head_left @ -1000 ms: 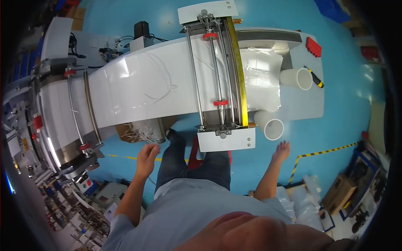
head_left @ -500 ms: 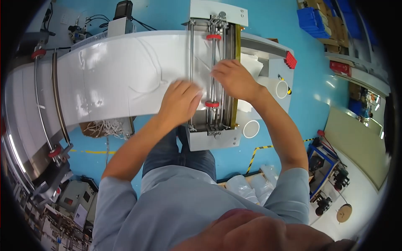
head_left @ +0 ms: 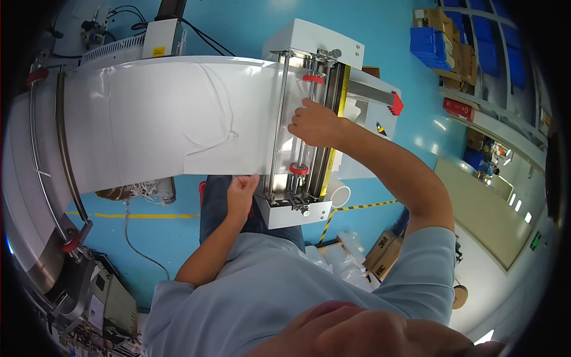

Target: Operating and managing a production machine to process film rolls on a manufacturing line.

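A wide white sheet (head_left: 160, 113) runs from the left under the rollers of a white-and-metal machine (head_left: 297, 213). My left hand (head_left: 241, 193) is at the sheet's near edge, just left of the machine. Its fingers are drawn together in a pinch; what they hold, if anything, is too small to make out. Over the machine's metal rods, between the red rings (head_left: 299, 169), is my right hand (head_left: 318, 123). Its fingers are curled and their tips partly hidden, so anything in them does not show. A thin white strip (head_left: 229, 107) lies curved on the sheet.
A second roller frame with red rings (head_left: 70, 245) stands at the left. Below the sheet is a box of white strips (head_left: 146, 190). Right of the machine are a white tube (head_left: 338, 194) and a yellow-and-black cutter (head_left: 381, 129). Cardboard boxes (head_left: 383, 253) sit on the floor.
My left hand has come down from above the sheet beside the rods to its near edge. The right hand stays over the rods, its fingers now more curled. The whole view has shifted.
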Tool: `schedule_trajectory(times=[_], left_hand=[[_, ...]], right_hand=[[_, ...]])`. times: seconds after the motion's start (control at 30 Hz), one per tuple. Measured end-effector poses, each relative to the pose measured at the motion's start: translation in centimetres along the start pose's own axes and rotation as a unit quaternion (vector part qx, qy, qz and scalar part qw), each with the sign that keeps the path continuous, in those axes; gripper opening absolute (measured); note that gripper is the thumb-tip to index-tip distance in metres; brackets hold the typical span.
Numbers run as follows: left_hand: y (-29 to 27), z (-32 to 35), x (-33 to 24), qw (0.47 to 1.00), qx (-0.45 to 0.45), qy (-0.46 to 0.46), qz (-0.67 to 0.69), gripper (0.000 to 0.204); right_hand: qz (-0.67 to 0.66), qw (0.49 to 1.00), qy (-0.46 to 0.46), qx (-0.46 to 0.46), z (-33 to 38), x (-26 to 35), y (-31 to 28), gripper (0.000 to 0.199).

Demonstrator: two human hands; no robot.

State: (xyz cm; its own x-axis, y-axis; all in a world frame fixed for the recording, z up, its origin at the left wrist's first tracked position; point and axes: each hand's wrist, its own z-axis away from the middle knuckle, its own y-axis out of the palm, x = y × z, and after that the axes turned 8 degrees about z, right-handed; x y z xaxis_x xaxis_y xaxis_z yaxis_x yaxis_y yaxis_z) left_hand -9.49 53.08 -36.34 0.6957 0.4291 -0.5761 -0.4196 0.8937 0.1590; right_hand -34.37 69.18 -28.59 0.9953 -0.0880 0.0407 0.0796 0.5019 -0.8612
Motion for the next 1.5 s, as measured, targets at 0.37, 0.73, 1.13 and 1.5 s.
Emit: schedule_trajectory(times=[0.37, 0.73, 1.13, 1.5], left_hand=[[-1.1, -4.6, -0.6, 0.962, -0.094, 0.021, 0.255, 0.023], [-2.4, -6.0, -3.5, 0.944, -0.109, 0.029, 0.309, 0.023], [-9.4, -7.3, -1.3, 0.919, -0.205, 0.035, 0.334, 0.022], [-14.2, -3.3, -6.5, 0.919, -0.204, 0.112, 0.318, 0.031]], right_hand=[[0.002, 0.993, -0.014, 0.12, -0.5, -0.5, -1.2, 0.004], [-0.041, 0.997, 0.011, 0.069, -0.1, -0.3, -2.1, 0.007], [-0.061, 0.997, -0.005, 0.046, 0.0, -0.7, -0.8, 0.01], [-0.056, 0.995, 0.024, 0.078, 0.2, -0.9, -1.0, 0.017]])
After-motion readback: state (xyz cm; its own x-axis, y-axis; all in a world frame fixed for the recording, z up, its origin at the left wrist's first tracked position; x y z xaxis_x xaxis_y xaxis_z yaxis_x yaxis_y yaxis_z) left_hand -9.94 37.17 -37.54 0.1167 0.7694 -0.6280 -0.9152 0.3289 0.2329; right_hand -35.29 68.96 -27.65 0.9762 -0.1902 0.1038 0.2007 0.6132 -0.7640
